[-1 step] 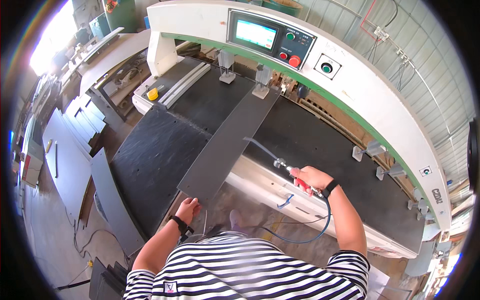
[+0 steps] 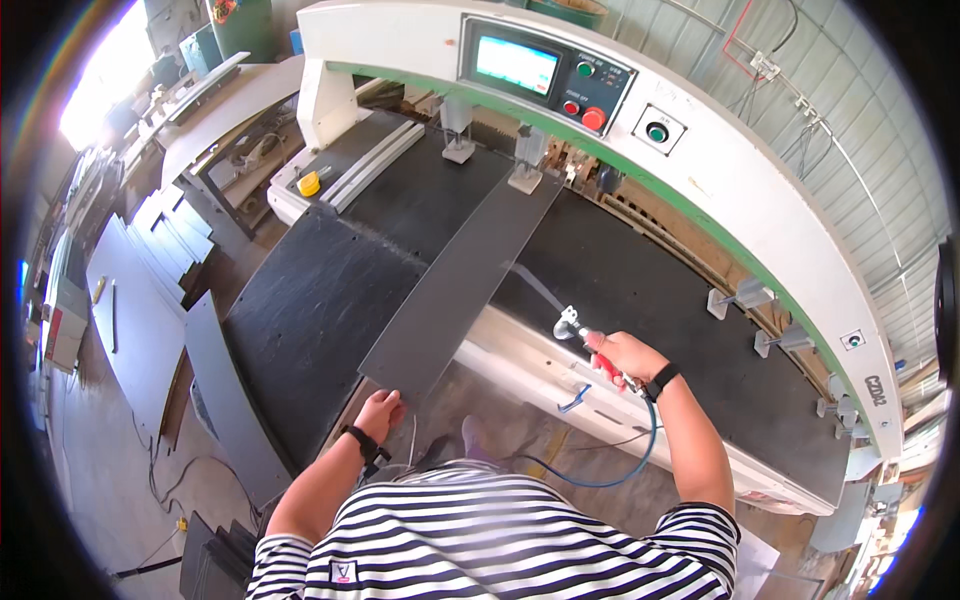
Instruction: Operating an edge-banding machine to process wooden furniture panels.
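Note:
A long dark grey panel lies across the black machine table, its near end jutting past the table's front edge. My left hand is closed at that near end, fingers curled against the panel's edge; the exact grip is partly hidden. In my right hand is an air gun with a red handle, metal head and blue hose. Its long thin nozzle is blurred and points up and left to the panel's right edge, over the table. Whether it touches the panel I cannot tell.
A white machine beam with a screen and buttons arches over the black table. Clamp feet hang beneath it; one rests on the panel's far end. A yellow tape measure sits at far left. Other panels lean at left.
The gun's head has shifted slightly right and tilted, and the nozzle tip has swung right, from over the panel to its right edge. My left hand stays at the panel's near end.

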The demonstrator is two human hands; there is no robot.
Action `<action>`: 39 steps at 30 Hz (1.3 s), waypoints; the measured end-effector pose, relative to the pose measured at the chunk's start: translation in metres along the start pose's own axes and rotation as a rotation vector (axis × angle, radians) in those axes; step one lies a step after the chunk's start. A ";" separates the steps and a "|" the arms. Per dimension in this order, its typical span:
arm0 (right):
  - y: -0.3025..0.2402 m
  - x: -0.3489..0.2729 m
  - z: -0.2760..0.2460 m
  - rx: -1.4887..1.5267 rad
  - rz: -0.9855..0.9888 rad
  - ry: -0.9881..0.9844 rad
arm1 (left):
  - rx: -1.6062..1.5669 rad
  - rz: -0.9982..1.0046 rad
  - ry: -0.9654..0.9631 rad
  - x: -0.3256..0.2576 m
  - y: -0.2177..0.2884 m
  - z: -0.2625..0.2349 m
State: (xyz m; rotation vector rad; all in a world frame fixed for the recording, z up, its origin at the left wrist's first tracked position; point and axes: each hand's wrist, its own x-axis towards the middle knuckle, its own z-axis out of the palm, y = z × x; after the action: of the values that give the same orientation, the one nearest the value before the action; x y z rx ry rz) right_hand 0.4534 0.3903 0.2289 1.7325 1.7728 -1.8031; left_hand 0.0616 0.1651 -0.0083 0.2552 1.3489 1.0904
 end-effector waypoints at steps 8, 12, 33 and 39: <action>0.044 -0.069 0.074 0.028 0.039 -0.001 | -0.049 -0.037 -0.022 0.006 0.008 0.008; 0.059 -0.086 0.097 0.119 -0.025 0.060 | -0.053 -0.036 -0.028 0.005 0.008 0.004; 0.159 0.047 0.152 1.174 -0.518 1.188 | 0.007 -0.061 -0.081 0.001 0.015 -0.002; 0.210 0.140 0.143 1.329 -0.078 1.411 | -0.020 -0.116 -0.061 -0.002 0.021 -0.001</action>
State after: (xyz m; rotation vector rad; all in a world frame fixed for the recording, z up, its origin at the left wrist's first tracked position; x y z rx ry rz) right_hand 0.4611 0.3026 -0.0475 4.1416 0.2242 -1.9740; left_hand 0.0507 0.1745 0.0076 0.1913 1.2817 0.9910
